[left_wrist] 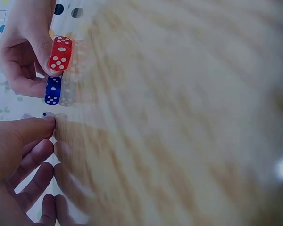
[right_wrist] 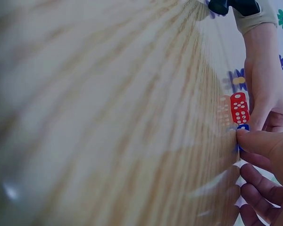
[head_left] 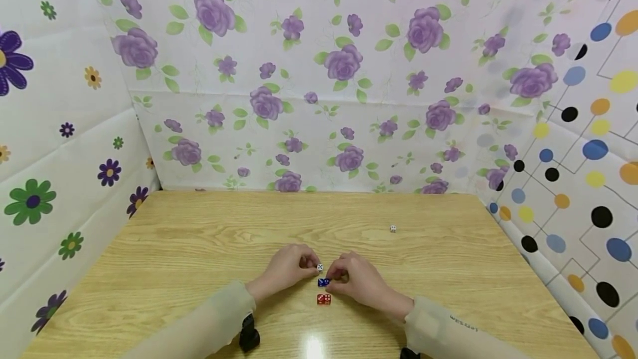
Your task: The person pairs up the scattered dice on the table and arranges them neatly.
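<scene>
Thumb and fingers of my left hand [head_left: 291, 266] pinch a white die [head_left: 320, 267] low over the table; in the left wrist view the thumb covers most of this white die [left_wrist: 48, 114]. My right hand [head_left: 360, 278] grips the right one of two blue dice [head_left: 323, 282], which sit side by side just nearer than the white die. Its thumb partly hides the blue die [right_wrist: 243, 127] in the right wrist view. Closer to me, two red dice [head_left: 324, 299] stand side by side on the table, with neither hand on them.
Another white die [head_left: 392, 229] lies alone farther back on the right of the wooden table [head_left: 209, 226]. Patterned cloth walls [head_left: 309, 98] enclose the table at the back and on both sides.
</scene>
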Tool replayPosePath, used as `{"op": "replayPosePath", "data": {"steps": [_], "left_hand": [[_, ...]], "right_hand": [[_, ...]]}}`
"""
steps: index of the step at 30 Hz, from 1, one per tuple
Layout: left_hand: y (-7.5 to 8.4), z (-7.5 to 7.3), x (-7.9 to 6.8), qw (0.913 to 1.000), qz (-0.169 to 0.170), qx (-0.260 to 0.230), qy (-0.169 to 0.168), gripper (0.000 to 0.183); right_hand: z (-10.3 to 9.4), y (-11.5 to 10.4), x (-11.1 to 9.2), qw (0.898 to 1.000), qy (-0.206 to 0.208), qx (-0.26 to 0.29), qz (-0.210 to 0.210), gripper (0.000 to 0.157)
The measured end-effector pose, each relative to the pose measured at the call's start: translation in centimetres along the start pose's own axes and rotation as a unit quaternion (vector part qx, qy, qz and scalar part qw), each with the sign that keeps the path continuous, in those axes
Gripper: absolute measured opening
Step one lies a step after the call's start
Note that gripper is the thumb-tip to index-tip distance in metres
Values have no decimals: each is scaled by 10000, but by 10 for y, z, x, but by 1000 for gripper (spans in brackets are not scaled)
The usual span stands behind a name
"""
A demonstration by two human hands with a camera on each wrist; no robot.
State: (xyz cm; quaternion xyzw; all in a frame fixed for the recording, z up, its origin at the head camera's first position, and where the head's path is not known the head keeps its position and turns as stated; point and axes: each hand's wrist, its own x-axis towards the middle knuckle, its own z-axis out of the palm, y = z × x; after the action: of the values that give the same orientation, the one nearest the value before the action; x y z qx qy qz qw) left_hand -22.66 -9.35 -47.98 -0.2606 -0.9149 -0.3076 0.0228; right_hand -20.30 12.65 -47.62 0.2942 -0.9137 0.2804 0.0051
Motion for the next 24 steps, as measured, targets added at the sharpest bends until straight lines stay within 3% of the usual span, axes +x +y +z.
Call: {"op": "replayPosePath", "data": {"steps": [24], "left_hand": [[3,0,0,10000,24,17,23,8]], "right_hand": [[0,0,0,10000,15,-31,-12,13]]}}
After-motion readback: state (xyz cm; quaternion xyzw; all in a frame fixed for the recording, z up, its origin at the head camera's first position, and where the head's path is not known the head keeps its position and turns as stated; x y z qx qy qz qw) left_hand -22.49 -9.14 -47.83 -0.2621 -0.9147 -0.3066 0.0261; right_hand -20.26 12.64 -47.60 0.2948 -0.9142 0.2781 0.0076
